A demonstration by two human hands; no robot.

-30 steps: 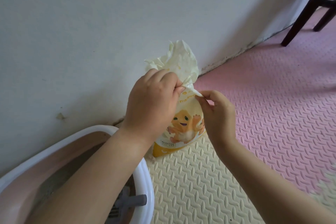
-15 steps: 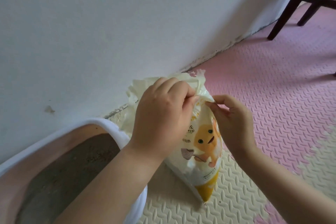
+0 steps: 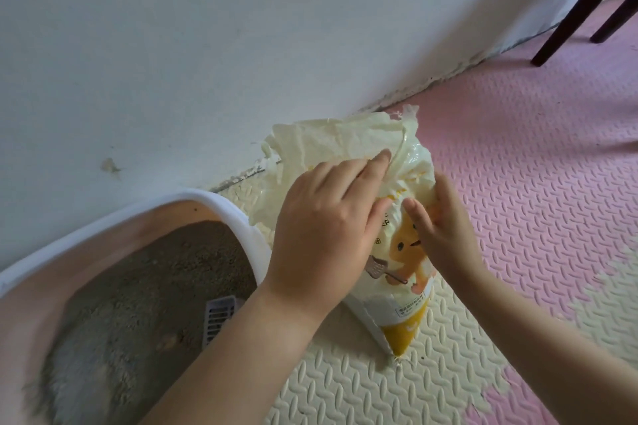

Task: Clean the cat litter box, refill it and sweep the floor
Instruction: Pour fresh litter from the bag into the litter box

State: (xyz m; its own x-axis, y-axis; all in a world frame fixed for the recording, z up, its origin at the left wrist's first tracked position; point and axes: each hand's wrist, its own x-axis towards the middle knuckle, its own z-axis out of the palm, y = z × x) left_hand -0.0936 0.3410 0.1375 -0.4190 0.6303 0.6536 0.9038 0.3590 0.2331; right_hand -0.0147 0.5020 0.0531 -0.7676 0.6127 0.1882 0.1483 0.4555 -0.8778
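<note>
A cream and yellow litter bag (image 3: 400, 262) with a cartoon cat stands tilted on the mat, right beside the litter box (image 3: 228, 207). The bag's crumpled top (image 3: 338, 145) hangs spread open over the box's white rim. My left hand (image 3: 328, 228) lies on the upper bag, its fingers stretched out flat across the crumpled plastic. My right hand (image 3: 442, 231) holds the bag's right side between thumb and fingers. The box has a pinkish inner wall and grey litter (image 3: 138, 290) inside. A grey slotted scoop (image 3: 221, 317) lies in the litter, partly hidden by my left forearm.
A white wall (image 3: 241, 45) runs close behind the box and bag. Dark chair legs (image 3: 580, 7) stand at the top right on the pink foam mat (image 3: 535, 166). Cream foam mat (image 3: 362, 390) covers the floor under the bag.
The bag's twisted top has come undone and spread wide. The bag now leans toward the litter box. My left hand went from pinching the neck to lying flat on it.
</note>
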